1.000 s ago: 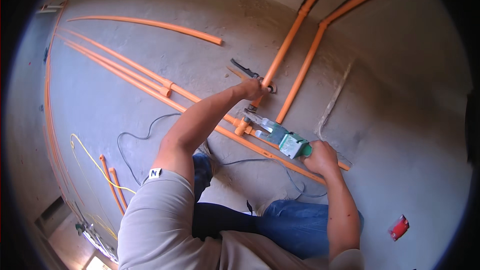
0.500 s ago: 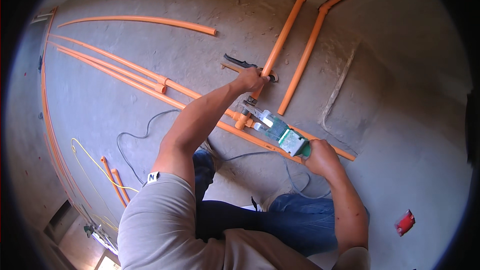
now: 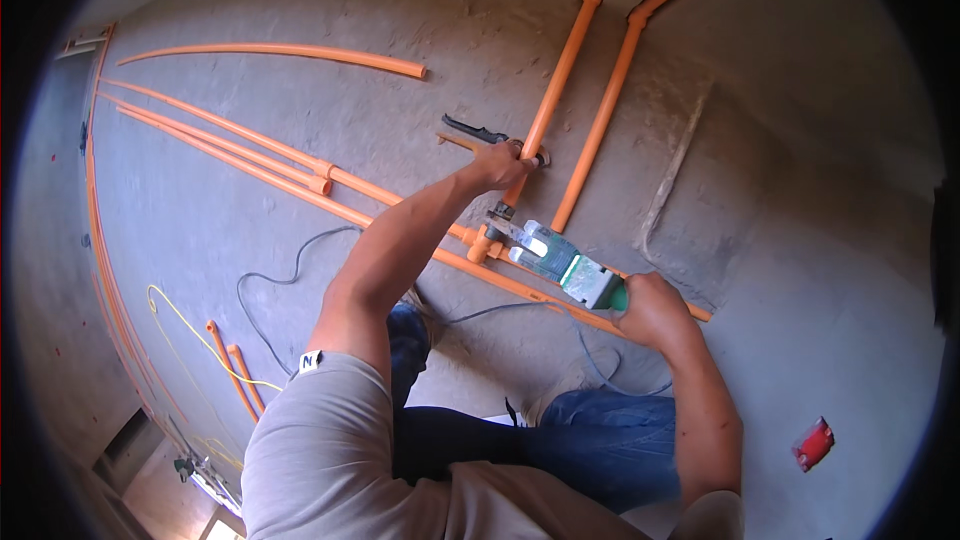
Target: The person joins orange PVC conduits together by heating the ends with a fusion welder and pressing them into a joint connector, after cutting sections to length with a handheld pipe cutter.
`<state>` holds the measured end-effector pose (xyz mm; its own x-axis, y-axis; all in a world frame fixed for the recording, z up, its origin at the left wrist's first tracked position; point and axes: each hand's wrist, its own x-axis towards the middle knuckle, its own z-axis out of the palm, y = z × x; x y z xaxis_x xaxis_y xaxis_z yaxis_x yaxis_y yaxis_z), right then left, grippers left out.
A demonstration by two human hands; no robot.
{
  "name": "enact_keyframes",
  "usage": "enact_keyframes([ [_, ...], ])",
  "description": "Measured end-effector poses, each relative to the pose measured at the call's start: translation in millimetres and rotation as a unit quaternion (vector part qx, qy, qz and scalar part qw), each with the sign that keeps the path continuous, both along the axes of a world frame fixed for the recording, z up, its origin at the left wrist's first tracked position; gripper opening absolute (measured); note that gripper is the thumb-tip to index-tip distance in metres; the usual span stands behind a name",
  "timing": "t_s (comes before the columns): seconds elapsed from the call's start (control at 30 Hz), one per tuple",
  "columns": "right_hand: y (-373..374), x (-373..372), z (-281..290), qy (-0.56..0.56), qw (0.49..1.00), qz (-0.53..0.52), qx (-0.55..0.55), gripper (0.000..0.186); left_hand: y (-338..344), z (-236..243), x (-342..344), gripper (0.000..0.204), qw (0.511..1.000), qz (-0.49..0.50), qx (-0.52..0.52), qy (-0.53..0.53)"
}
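Observation:
My left hand [image 3: 503,166] is wrapped round an orange pipe [image 3: 551,105] that slants up to the far wall. Below that hand, the pipe's lower end meets the heating head of a pipe fusion welder [image 3: 582,278], which is green and white. My right hand [image 3: 655,308] grips the welder's green handle. Close beside the head, an orange tee fitting [image 3: 487,246] sits on the pipe run along the floor. Whether the head also touches the tee is hard to see. A pipe cutter [image 3: 472,130] with a black handle lies on the floor just past my left hand.
A second orange pipe [image 3: 600,145] runs parallel on the right. Long orange pipes [image 3: 240,162] stretch away to the left, and a loose pipe [image 3: 300,50] lies beyond. A grey cable [image 3: 262,273] and a yellow cord [image 3: 205,335] curl on the left. A red object [image 3: 815,445] lies at right.
The whole view has shifted slightly. Both hands keep their grips, and the welder head stays at the pipe's lower end.

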<state>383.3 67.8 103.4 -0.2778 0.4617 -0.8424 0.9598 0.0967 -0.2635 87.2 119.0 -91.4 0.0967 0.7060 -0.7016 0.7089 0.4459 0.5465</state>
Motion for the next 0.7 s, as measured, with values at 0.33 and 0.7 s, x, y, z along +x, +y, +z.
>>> enact_keyframes([
  [0.33,22,-6,25,-0.030,0.996,0.078,-0.009,0.023,-3,2,-3,0.056,1.000,0.003,-0.001,-0.003],
  [0.7,23,69,83,0.091,0.992,-0.022,0.088,0.020,-3,-43,-32,0.055,0.996,0.027,-0.051,-0.069],
])
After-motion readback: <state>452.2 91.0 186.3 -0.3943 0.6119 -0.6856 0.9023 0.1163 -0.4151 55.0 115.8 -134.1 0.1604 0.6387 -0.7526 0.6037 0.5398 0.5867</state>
